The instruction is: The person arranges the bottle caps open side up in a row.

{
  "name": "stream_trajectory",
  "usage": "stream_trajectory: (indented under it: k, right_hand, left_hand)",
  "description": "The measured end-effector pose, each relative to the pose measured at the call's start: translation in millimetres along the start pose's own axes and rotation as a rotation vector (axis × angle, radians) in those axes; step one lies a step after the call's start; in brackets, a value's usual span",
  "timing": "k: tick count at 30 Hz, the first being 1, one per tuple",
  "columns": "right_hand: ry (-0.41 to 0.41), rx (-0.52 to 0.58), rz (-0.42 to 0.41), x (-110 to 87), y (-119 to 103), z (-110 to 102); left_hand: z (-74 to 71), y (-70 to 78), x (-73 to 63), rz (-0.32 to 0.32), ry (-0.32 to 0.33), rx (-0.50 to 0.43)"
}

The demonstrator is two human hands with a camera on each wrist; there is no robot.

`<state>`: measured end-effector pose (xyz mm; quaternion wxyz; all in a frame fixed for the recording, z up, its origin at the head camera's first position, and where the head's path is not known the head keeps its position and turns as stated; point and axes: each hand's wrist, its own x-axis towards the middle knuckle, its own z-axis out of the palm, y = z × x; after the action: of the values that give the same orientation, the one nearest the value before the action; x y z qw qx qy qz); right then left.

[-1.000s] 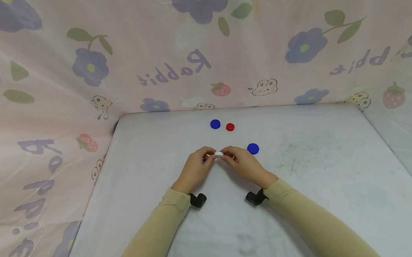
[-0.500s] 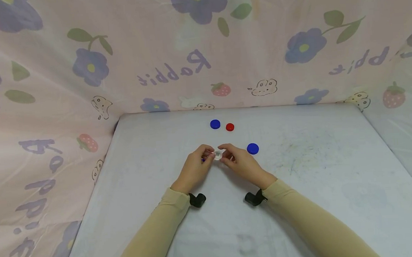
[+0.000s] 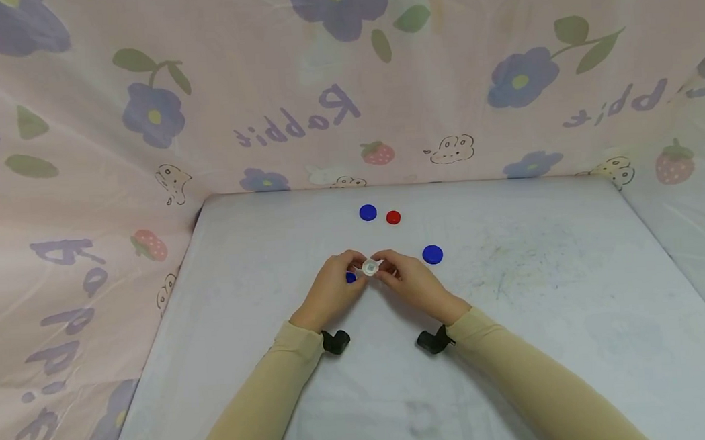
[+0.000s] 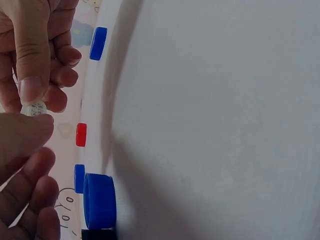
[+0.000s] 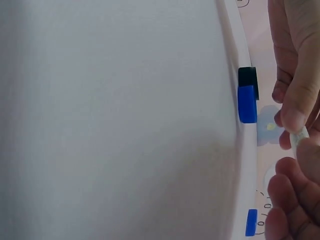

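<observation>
A small white bottle cap is held off the table between both hands, its hollow underside turned up toward the head camera. My left hand pinches it from one side, and my right hand pinches it from the other. Tiny dark print marks the white cap in the left wrist view. Beside my left hand's fingers lies a blue bottle cap, partly covered by that hand. A black cap stands against it in the right wrist view.
On the white table, a blue cap and a red cap lie farther back. Another blue cap is just right of my right hand. A patterned pink curtain rises behind the table.
The white cap has been turned over from nearly edge-on, so its underside now faces the head camera. Both hands stay almost in place; more of the blue cap by my left hand shows.
</observation>
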<state>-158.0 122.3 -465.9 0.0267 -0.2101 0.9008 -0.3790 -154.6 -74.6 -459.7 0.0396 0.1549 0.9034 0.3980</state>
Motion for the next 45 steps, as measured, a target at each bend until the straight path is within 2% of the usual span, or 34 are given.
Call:
stream_trajectory:
  k: [4, 10, 19, 30, 45]
  right_hand:
    - [-0.020, 0.008, 0.003, 1.5, 2, 4]
    - [-0.054, 0.009, 0.002, 3.3, 4, 9]
    - [-0.111, -0.028, 0.073, 5.6, 4, 12]
    - [-0.127, -0.083, 0.107, 8.7, 2, 13]
    - [-0.130, -0.115, 0.103, 10.8, -2, 17]
  left_hand:
    - [0.0, -2.9, 0.7, 0.007, 0.022, 0.086]
    - [0.2, -6.8, 1.2, 0.030, 0.015, 0.177]
    - [4.4, -12.7, 3.7, 0.020, -0.042, 0.260]
    - [0.1, -12.3, 6.7, -0.032, -0.116, 0.263]
    - [-6.5, -16.6, 4.2, -0.017, -0.122, 0.216]
